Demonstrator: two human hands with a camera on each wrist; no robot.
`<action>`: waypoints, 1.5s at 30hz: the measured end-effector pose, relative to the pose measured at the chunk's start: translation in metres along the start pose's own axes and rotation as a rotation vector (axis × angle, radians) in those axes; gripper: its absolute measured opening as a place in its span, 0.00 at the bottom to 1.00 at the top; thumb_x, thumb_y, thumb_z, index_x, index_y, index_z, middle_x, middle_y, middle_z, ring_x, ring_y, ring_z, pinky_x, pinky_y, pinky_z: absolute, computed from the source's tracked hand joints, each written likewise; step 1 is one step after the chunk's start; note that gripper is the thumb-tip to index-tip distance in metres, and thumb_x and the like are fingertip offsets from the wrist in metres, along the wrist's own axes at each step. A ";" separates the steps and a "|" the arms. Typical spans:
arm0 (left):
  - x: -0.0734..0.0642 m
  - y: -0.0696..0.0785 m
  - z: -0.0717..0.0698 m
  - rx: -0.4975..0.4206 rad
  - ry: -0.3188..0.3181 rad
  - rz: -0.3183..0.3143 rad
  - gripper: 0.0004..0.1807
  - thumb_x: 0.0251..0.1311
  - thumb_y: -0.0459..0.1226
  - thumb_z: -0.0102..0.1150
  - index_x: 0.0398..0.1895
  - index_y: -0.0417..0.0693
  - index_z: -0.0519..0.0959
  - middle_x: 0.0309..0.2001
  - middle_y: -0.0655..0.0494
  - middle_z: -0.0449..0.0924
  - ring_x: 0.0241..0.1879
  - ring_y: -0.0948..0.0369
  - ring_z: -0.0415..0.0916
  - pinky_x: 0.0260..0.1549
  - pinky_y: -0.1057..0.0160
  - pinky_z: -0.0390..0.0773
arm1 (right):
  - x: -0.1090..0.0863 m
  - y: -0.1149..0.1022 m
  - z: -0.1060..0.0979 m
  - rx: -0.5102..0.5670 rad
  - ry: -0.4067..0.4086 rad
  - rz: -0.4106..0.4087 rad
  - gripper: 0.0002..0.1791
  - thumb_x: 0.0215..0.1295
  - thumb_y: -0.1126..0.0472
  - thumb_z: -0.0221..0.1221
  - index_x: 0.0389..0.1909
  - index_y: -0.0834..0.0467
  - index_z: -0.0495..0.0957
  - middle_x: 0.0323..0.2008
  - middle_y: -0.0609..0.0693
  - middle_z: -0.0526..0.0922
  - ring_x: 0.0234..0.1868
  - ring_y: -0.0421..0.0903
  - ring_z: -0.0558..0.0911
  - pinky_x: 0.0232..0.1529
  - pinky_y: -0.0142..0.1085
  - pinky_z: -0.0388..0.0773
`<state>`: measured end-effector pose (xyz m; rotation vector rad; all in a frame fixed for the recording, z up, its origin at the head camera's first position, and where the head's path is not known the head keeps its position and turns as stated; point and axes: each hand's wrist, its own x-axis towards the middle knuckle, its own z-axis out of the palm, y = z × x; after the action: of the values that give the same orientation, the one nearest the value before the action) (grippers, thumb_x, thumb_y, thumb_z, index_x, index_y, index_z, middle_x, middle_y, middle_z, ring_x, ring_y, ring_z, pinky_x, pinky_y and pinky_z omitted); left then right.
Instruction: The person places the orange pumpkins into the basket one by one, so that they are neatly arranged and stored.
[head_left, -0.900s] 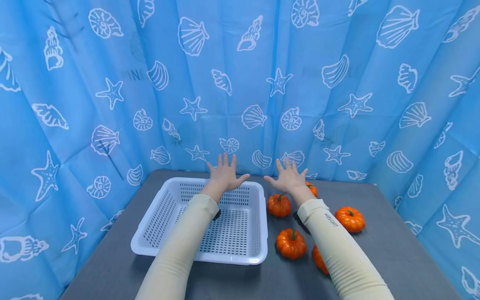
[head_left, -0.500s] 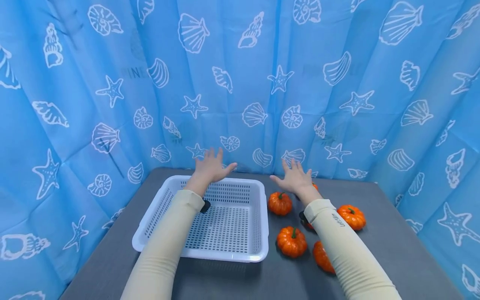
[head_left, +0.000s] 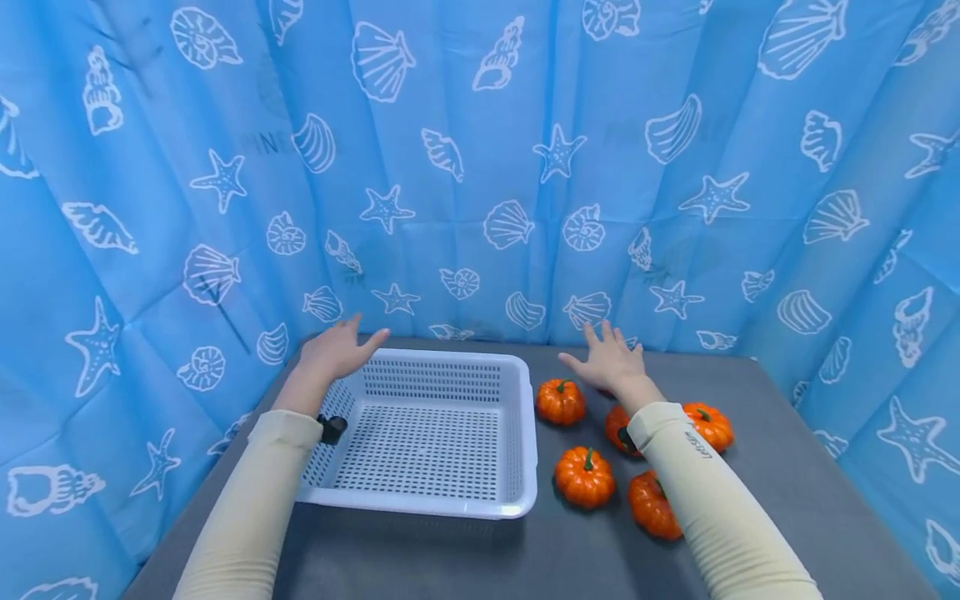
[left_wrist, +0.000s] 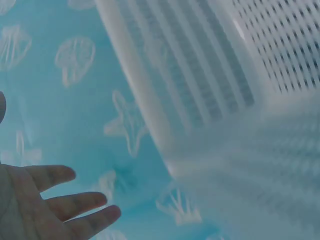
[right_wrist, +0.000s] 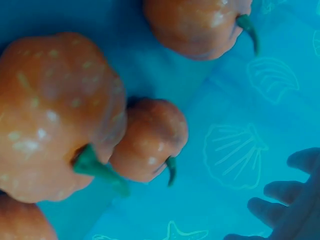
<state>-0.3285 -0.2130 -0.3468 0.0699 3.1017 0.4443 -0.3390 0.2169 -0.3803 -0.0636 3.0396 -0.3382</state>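
The left hand (head_left: 333,350) is held above the rear left corner of a white perforated plastic basket (head_left: 420,505), its fingers straight and its thumb stretched out to the side; nothing is gripped by it, and in the left wrist view its fingers are seen apart from the basket's wall. The right hand (head_left: 609,362) is likewise spread wide, and nothing is grasped by it; it is stretched out over the rear of a group of glossy orange pumpkins (head_left: 561,402) with green stems. The basket is set on the left part of a dark grey table (head_left: 420,558), its slotted floor exposed. To its right, one pumpkin is placed near its rear right side and another nearer the front; a third is partly covered by the right sleeve (head_left: 735,525), a fourth is partly hidden at the right wrist, and a fifth is seen farther right, past the forearm. Cream sleeves are worn on both arms, and dark lettering is printed on the right one. The table is backed by a blue curtain (head_left: 465,142) patterned with white shells and starfish.
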 end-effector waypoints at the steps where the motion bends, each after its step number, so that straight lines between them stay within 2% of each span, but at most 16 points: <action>1: -0.004 -0.009 -0.003 -0.025 -0.002 -0.013 0.56 0.56 0.74 0.22 0.74 0.40 0.43 0.72 0.33 0.47 0.70 0.36 0.47 0.63 0.33 0.54 | 0.000 0.002 0.000 0.000 -0.001 0.005 0.51 0.63 0.28 0.40 0.75 0.58 0.40 0.73 0.69 0.36 0.72 0.69 0.40 0.65 0.70 0.35; 6: -0.020 -0.051 -0.015 -0.130 -0.026 -0.073 0.56 0.59 0.72 0.24 0.73 0.34 0.42 0.71 0.28 0.45 0.68 0.31 0.45 0.64 0.32 0.50 | -0.003 0.011 0.001 -0.002 -0.002 0.023 0.51 0.64 0.28 0.39 0.75 0.58 0.38 0.73 0.69 0.35 0.72 0.69 0.40 0.65 0.70 0.37; 11: -0.035 -0.090 -0.010 -0.198 -0.127 -0.058 0.54 0.62 0.69 0.26 0.71 0.29 0.42 0.68 0.22 0.43 0.66 0.27 0.44 0.60 0.30 0.55 | -0.005 0.018 0.004 0.007 0.001 0.028 0.50 0.64 0.29 0.39 0.74 0.59 0.39 0.72 0.70 0.36 0.72 0.70 0.41 0.65 0.70 0.37; 14: -0.042 -0.106 -0.003 -0.248 -0.177 -0.038 0.54 0.64 0.68 0.28 0.71 0.27 0.42 0.68 0.21 0.43 0.65 0.26 0.45 0.58 0.29 0.58 | -0.007 0.022 0.006 0.012 0.006 0.032 0.50 0.64 0.30 0.40 0.74 0.60 0.40 0.72 0.70 0.37 0.72 0.70 0.41 0.65 0.71 0.37; 18: -0.047 -0.119 0.004 -0.279 -0.200 -0.033 0.52 0.65 0.66 0.31 0.71 0.26 0.42 0.67 0.20 0.43 0.64 0.26 0.46 0.57 0.29 0.59 | -0.008 0.025 0.006 0.017 0.005 0.037 0.50 0.64 0.29 0.40 0.74 0.60 0.40 0.72 0.70 0.36 0.72 0.70 0.40 0.64 0.71 0.36; 23: -0.050 -0.128 0.015 -0.274 -0.246 -0.054 0.53 0.64 0.67 0.32 0.71 0.27 0.43 0.68 0.21 0.44 0.65 0.26 0.45 0.57 0.29 0.59 | -0.008 0.028 0.006 0.033 0.006 0.039 0.51 0.63 0.28 0.39 0.74 0.60 0.40 0.72 0.70 0.36 0.72 0.70 0.40 0.64 0.71 0.35; 26: -0.051 -0.128 0.024 -0.309 -0.262 -0.044 0.51 0.65 0.65 0.33 0.71 0.27 0.44 0.68 0.22 0.46 0.65 0.27 0.47 0.57 0.29 0.59 | -0.009 0.032 0.005 0.046 0.005 0.040 0.51 0.64 0.28 0.40 0.74 0.60 0.39 0.72 0.70 0.36 0.71 0.70 0.40 0.64 0.71 0.35; 28: -0.051 -0.128 0.031 -0.354 -0.268 -0.027 0.49 0.66 0.64 0.34 0.71 0.28 0.45 0.66 0.24 0.54 0.64 0.29 0.53 0.56 0.29 0.61 | -0.010 0.034 0.005 0.055 0.004 0.043 0.51 0.64 0.29 0.40 0.74 0.60 0.39 0.72 0.71 0.36 0.71 0.71 0.39 0.64 0.71 0.35; 30: -0.051 -0.127 0.038 -0.425 -0.279 -0.004 0.46 0.68 0.61 0.35 0.71 0.29 0.46 0.61 0.28 0.65 0.59 0.34 0.66 0.55 0.34 0.67 | -0.011 0.036 0.005 0.058 -0.001 0.046 0.51 0.64 0.29 0.40 0.74 0.60 0.39 0.72 0.71 0.35 0.71 0.71 0.39 0.64 0.71 0.35; 32: -0.052 -0.125 0.045 -0.503 -0.288 0.008 0.43 0.69 0.58 0.36 0.71 0.32 0.47 0.53 0.34 0.75 0.50 0.42 0.77 0.51 0.40 0.75 | -0.012 0.038 0.004 0.065 -0.009 0.050 0.52 0.63 0.28 0.40 0.74 0.60 0.39 0.72 0.71 0.35 0.71 0.71 0.39 0.64 0.71 0.34; 34: -0.052 -0.122 0.050 -0.584 -0.286 0.011 0.40 0.70 0.56 0.38 0.71 0.34 0.48 0.45 0.41 0.80 0.40 0.49 0.83 0.44 0.48 0.81 | -0.013 0.039 0.004 0.068 -0.020 0.054 0.53 0.63 0.27 0.40 0.74 0.60 0.39 0.72 0.71 0.34 0.71 0.71 0.38 0.64 0.71 0.34; 37: -0.054 -0.119 0.057 -0.674 -0.271 -0.003 0.38 0.70 0.55 0.39 0.71 0.37 0.49 0.42 0.42 0.81 0.34 0.52 0.84 0.34 0.54 0.84 | -0.015 0.040 0.004 0.075 -0.029 0.056 0.53 0.62 0.26 0.39 0.74 0.60 0.39 0.72 0.71 0.34 0.71 0.71 0.38 0.64 0.71 0.33; 45: -0.052 -0.116 0.068 -0.811 -0.238 -0.083 0.40 0.67 0.60 0.39 0.73 0.46 0.48 0.48 0.39 0.79 0.37 0.50 0.84 0.33 0.52 0.84 | -0.017 0.046 0.005 0.079 -0.009 0.058 0.54 0.62 0.25 0.38 0.74 0.61 0.38 0.72 0.72 0.36 0.71 0.71 0.39 0.64 0.71 0.35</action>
<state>-0.2804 -0.3079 -0.4450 -0.0138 2.4562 1.4975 -0.3232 0.2618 -0.3944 0.0277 3.0082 -0.4508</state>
